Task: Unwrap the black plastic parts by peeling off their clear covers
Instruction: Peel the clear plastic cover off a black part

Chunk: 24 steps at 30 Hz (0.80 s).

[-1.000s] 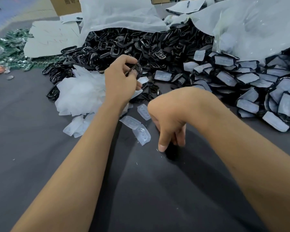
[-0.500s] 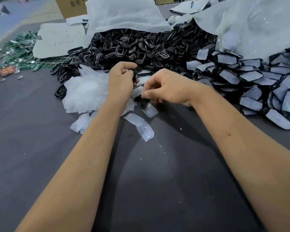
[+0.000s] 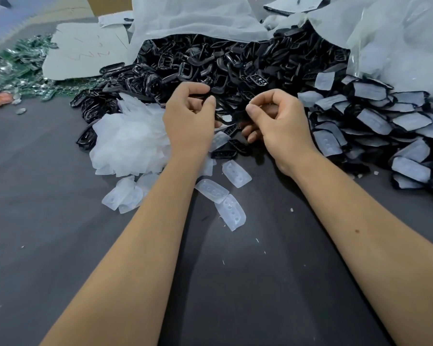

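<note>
My left hand (image 3: 189,118) and my right hand (image 3: 275,121) are close together above the dark table, fingers curled. Each pinches an end of a thin black plastic part (image 3: 229,111) that spans the gap between them; it is hard to make out against the pile behind. Under the hands lie black parts with holes (image 3: 224,154). Behind is a heap of bare black parts (image 3: 210,63). Wrapped parts with clear covers (image 3: 373,121) are heaped at the right. Peeled clear covers (image 3: 130,141) are piled at the left, and loose ones (image 3: 236,173) lie in front.
White plastic bags (image 3: 193,18) drape over the heaps at the back and right. A white sheet (image 3: 85,53), a cardboard box (image 3: 110,3) and green and silver scraps (image 3: 18,63) are at the far left. The grey table (image 3: 235,283) stretches toward me.
My right hand has come up from the table in front and moved to my left hand near the pile. Both hands now meet on a black part.
</note>
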Each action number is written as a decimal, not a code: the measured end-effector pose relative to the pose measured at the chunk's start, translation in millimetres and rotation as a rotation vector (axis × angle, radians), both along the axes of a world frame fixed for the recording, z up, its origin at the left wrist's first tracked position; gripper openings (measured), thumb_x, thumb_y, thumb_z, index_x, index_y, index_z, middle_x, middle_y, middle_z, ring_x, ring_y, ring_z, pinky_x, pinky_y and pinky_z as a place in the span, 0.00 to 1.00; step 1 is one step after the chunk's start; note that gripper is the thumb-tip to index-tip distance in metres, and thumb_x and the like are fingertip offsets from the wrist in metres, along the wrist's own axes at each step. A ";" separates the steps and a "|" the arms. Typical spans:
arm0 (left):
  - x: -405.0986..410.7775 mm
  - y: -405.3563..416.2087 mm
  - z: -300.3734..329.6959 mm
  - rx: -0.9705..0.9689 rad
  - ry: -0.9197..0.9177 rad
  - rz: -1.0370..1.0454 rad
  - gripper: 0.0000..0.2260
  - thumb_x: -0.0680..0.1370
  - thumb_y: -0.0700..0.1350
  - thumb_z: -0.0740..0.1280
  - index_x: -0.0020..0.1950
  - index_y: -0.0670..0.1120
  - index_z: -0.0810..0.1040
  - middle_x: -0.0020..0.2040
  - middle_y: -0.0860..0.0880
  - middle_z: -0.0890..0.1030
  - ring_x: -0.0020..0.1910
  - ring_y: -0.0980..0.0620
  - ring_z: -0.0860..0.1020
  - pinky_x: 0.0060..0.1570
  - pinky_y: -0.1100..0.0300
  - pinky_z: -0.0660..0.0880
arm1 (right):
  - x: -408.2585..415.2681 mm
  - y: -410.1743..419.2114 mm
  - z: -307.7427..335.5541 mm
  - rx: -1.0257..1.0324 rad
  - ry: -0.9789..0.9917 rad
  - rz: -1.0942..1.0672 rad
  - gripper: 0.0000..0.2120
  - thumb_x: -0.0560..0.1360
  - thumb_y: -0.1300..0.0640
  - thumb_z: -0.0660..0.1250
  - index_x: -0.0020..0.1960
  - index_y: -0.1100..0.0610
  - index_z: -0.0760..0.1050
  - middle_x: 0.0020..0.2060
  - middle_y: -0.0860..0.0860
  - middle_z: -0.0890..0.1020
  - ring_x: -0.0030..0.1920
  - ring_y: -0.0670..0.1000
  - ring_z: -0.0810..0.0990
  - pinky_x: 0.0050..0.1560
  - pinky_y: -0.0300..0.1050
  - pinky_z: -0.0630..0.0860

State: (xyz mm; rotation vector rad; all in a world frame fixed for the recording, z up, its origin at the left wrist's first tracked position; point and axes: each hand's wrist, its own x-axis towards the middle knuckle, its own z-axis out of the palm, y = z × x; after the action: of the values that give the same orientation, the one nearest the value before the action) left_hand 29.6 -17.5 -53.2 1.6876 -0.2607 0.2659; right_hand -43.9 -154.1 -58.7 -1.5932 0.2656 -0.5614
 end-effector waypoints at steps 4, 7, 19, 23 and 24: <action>-1.2 -1.1 -0.7 0.015 0.006 -0.007 0.05 0.78 0.36 0.70 0.46 0.44 0.84 0.30 0.48 0.76 0.27 0.56 0.79 0.34 0.52 0.84 | -1.2 -0.4 -2.0 -0.069 -0.028 -0.038 0.08 0.76 0.67 0.74 0.51 0.58 0.78 0.39 0.51 0.85 0.38 0.49 0.86 0.39 0.40 0.80; -1.6 -1.0 -2.4 -0.012 0.068 -0.009 0.05 0.78 0.36 0.71 0.43 0.43 0.83 0.31 0.43 0.79 0.29 0.52 0.82 0.34 0.54 0.83 | -2.5 -2.4 -1.3 -0.050 -0.064 -0.076 0.09 0.73 0.66 0.77 0.48 0.54 0.83 0.43 0.52 0.86 0.44 0.48 0.85 0.47 0.42 0.80; 0.8 -0.6 -4.4 -0.060 0.155 -0.054 0.11 0.76 0.34 0.66 0.49 0.47 0.85 0.34 0.44 0.81 0.30 0.52 0.78 0.39 0.54 0.82 | -3.6 -1.4 -1.3 -0.126 -0.133 -0.072 0.16 0.83 0.65 0.61 0.59 0.49 0.82 0.41 0.50 0.81 0.37 0.47 0.78 0.39 0.42 0.78; -2.0 -0.9 -3.0 -0.137 0.212 -0.091 0.11 0.76 0.32 0.66 0.46 0.43 0.86 0.33 0.45 0.82 0.32 0.51 0.85 0.33 0.57 0.81 | -1.2 0.2 -2.8 -0.247 -0.049 -0.128 0.09 0.80 0.63 0.69 0.56 0.52 0.83 0.40 0.47 0.83 0.37 0.47 0.80 0.43 0.48 0.83; -2.4 -0.8 -3.4 -0.140 0.234 -0.108 0.10 0.77 0.32 0.67 0.46 0.43 0.86 0.32 0.49 0.82 0.34 0.49 0.86 0.33 0.55 0.82 | -1.0 0.5 -2.7 -0.287 -0.038 -0.151 0.06 0.79 0.62 0.71 0.52 0.54 0.83 0.40 0.47 0.84 0.38 0.47 0.81 0.45 0.49 0.84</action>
State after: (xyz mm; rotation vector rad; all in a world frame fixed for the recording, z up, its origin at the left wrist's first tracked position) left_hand 27.2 -18.4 -56.6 1.5440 -0.1541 0.0049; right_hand -44.9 -153.6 -61.4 -1.8475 0.2886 -0.7729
